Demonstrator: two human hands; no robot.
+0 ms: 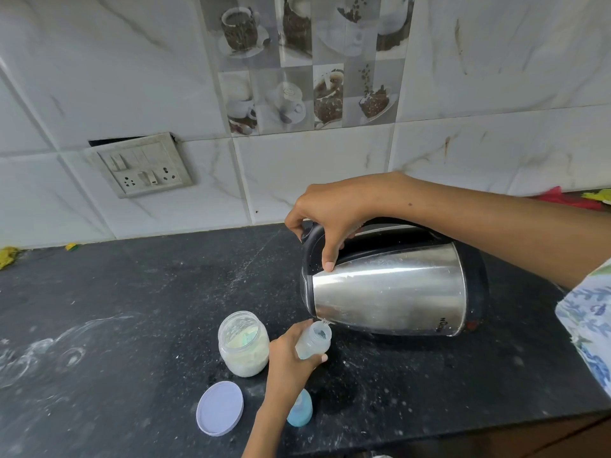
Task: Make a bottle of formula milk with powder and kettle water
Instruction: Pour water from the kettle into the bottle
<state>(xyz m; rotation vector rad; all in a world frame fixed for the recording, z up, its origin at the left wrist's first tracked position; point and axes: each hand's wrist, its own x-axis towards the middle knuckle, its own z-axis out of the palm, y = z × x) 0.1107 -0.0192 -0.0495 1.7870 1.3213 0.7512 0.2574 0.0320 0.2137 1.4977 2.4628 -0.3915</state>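
Observation:
My right hand [330,213] grips the black handle of a steel kettle [390,289], which is tipped far over to the left with its spout right above the mouth of a small clear baby bottle [315,340]. My left hand [287,361] holds that bottle, tilted slightly toward the spout, above the black counter. An open glass jar of pale formula powder [243,345] with a teal scoop inside stands just left of the bottle. Its white lid [220,408] lies flat in front. A blue bottle cap with teat [300,409] stands by my left wrist.
The black stone counter [132,309] carries white powder smears at the left. A tiled wall with a switch and socket plate [145,165] rises behind. The counter's front edge runs along the bottom right. Coloured cloths [575,198] lie at the far right back.

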